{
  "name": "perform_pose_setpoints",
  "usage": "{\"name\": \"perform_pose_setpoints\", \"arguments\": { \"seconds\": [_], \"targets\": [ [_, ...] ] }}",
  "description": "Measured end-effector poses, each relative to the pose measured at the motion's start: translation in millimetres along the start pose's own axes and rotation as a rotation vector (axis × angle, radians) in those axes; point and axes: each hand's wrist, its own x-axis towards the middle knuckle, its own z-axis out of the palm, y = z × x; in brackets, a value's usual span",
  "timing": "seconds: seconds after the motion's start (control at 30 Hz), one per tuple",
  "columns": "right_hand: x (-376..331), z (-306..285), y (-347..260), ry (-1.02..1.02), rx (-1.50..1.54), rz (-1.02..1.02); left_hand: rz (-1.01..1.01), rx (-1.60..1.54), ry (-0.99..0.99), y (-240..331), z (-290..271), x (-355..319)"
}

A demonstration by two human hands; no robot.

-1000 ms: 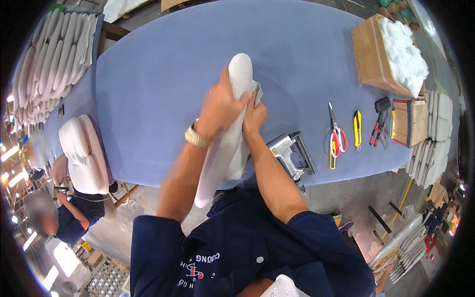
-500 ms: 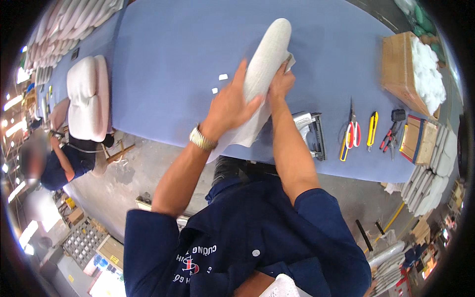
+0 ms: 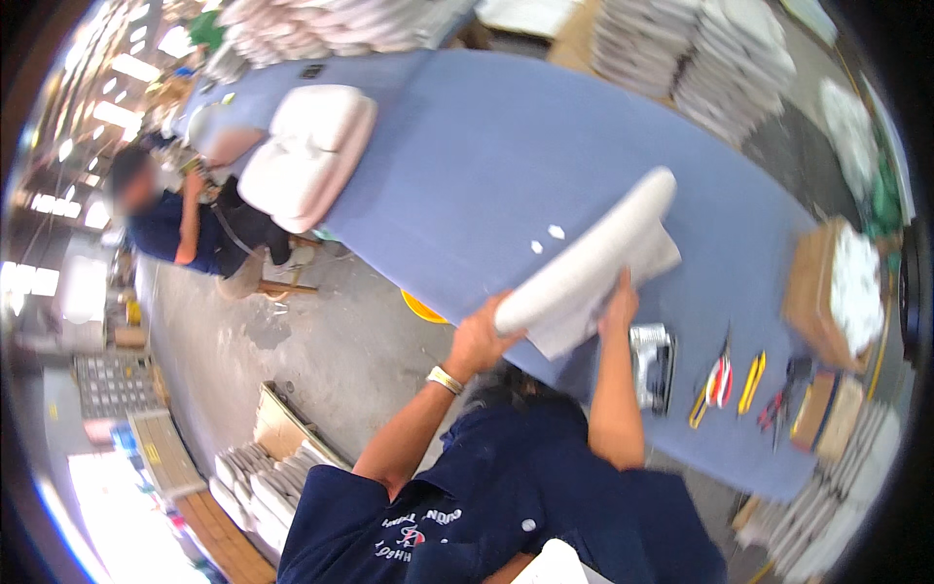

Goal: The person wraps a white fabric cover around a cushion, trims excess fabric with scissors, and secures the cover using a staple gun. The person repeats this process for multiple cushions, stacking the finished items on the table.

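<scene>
White padded roll (image 3: 593,258), lying across the near edge of the blue table (image 3: 467,165): our left hand (image 3: 477,339) grips its near end, our right hand (image 3: 617,304) pinches its loose flap, which we judge may slip and unroll.

Single head-worn fisheye, tilted, looking down close over blue table (image 3: 467,165)

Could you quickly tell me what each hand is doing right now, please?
Left hand: grips the white padded piece.
Right hand: pressed on its loose fabric.
</scene>
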Motion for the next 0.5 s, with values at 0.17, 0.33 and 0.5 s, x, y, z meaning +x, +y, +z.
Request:
{"name": "perform_pose_setpoints", "arguments": {
  "seconds": [0.17,0.33,0.5],
  "targets": [
    [-55.4,19.8,44.6,0.008,0.064,0.133,-0.069,-0.062,0.013,-12.1,-2.1,-8.9],
    [-20.0,7.1,64.9,0.225,-0.351,-0.042,0.007,-0.082,-0.012,-8.3,5.0,2.9],
    [-26.2,10.4,79.2,0.236,-0.508,-0.141,-0.051,-0.151,-0.011,-13.7,2.3,-6.1]
  ]
}}
